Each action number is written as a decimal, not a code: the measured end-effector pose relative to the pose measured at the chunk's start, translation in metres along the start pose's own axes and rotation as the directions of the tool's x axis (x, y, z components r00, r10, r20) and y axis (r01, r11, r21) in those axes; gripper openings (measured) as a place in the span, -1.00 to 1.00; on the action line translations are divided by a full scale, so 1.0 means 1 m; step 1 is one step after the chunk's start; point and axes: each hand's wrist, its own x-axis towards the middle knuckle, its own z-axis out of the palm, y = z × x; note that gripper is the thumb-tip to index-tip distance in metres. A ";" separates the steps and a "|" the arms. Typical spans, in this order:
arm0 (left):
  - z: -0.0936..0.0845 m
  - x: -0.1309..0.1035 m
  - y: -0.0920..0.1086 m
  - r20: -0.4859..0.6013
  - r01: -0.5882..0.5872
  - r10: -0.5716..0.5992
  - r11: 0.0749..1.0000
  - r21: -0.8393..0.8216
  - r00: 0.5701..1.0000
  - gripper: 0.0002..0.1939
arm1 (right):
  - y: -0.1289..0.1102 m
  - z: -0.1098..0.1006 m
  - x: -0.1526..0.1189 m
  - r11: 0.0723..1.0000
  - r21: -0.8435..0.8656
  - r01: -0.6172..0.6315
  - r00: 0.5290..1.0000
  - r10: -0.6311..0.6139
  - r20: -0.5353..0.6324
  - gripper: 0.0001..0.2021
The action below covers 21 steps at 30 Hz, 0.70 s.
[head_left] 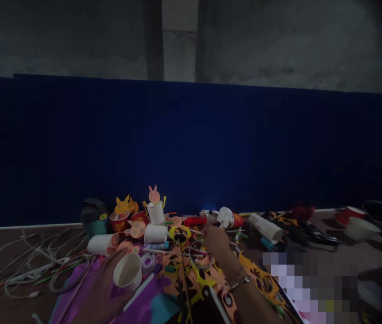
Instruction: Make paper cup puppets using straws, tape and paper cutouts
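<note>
At the lower left, my left hand (101,285) is wrapped round a white paper cup (123,277), its mouth turned up toward me. My right hand (216,241), with a bracelet at the wrist, reaches into the clutter at the middle of the table. Its fingertips are down among small things and hidden, beside a red, long object (196,221) and a crumpled white piece (225,217). Left of it lie a purple-and-white tape roll (148,262), a white cup on its side (156,234) and cut-out paper scraps (206,274).
Finished-looking paper-cup animals stand at the back, one with a pink rabbit face (154,195) and one with an orange face (122,206). Tangled white cables (25,265) lie left. A white roll (266,228) lies right. A blue partition (191,148) closes the back.
</note>
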 end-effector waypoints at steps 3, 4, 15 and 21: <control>-0.003 0.006 0.010 -0.094 -0.075 0.074 0.997 -0.006 0.993 -0.27 | 0.009 -0.009 0.000 1.000 0.013 0.002 1.000 -0.002 0.008 -0.79; -0.004 0.008 0.016 -0.138 -0.070 0.067 0.997 -0.016 0.988 -0.32 | 0.011 -0.012 0.001 1.000 0.022 0.012 1.000 -0.012 0.005 -0.79; 0.028 0.041 0.103 -0.049 -0.309 0.305 0.942 -0.129 0.951 -0.66 | 0.009 -0.038 -0.006 0.975 0.205 0.082 0.991 -0.057 -0.122 -0.83; 0.069 0.064 0.125 -0.197 -0.049 -0.065 0.850 -0.525 0.978 -0.36 | -0.010 -0.043 -0.019 0.868 0.449 0.210 0.977 -0.196 -0.078 -0.84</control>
